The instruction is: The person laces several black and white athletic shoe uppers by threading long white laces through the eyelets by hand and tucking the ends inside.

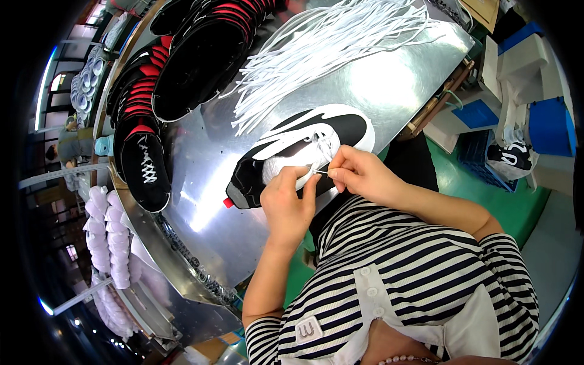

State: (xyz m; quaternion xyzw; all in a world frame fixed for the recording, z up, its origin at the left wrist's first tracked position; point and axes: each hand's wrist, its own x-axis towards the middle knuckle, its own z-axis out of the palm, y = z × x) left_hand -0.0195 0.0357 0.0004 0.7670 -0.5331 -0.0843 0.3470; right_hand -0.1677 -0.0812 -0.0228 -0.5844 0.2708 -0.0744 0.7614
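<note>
A black and white shoe (294, 137) with a red tab at its heel lies on the metal table, its toe toward the upper right. White stuffing fills its opening, and white lacing crosses its upper. At the near side of that lacing, my left hand (288, 202) pinches a thin white shoelace (322, 171) between thumb and forefinger. Just to the right, my right hand (363, 175) is closed on the same lace with its fingertips. A short stretch of lace shows between the two hands. My fingers cover part of the eyelet edge.
A pile of loose white laces (328, 52) lies on the metal table (213, 152) beyond the shoe. Black shoe uppers with red parts (201, 67) stand packed at the left, one laced black shoe (143, 167) nearest. Blue bins (550, 125) are at the right.
</note>
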